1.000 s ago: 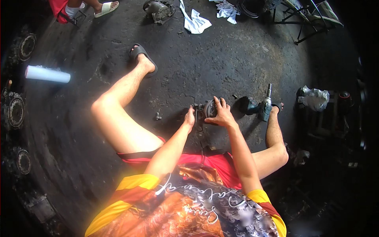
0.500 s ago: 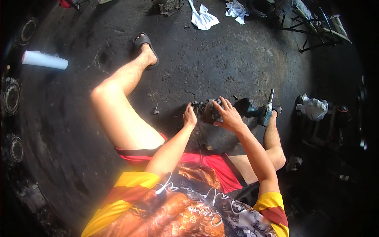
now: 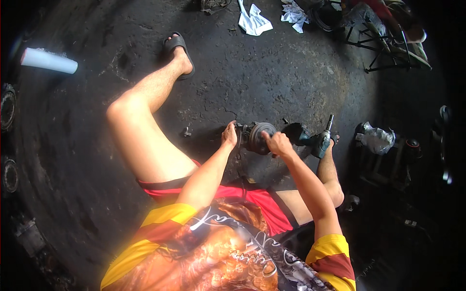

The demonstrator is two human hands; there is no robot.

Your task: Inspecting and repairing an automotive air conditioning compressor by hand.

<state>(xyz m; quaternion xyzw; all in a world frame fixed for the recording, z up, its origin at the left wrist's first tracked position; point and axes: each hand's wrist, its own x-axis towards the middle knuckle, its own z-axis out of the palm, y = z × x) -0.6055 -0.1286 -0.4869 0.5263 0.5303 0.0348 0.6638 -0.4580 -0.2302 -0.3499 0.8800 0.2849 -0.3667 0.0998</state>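
Note:
A dark metal machine part with a round pulley [image 3: 262,137] sits on the floor between my legs, its ringed face turned up. My left hand [image 3: 229,135] steadies the part's left end, fingers bent against it. On the right, my right hand [image 3: 279,144] is closed, with one digit reaching onto the middle of the pulley; whether something small is pinched there is hidden. Just right of the pulley lies a teal and black cordless power tool [image 3: 319,143] with a long metal socket pointing away from me.
A white roll [image 3: 49,60] lies at far left. White cloths [image 3: 254,20] are on the floor ahead. A folding stand [image 3: 383,46] occupies the far right. Clear plastic wrapping [image 3: 376,138] rests right of the tool. A small metal piece [image 3: 187,131] lies left of my left hand.
My right hand has gone from spread fingers over the part to closed, at the pulley's right side. The pulley's face now shows, turned up. My left hand stays at the left end.

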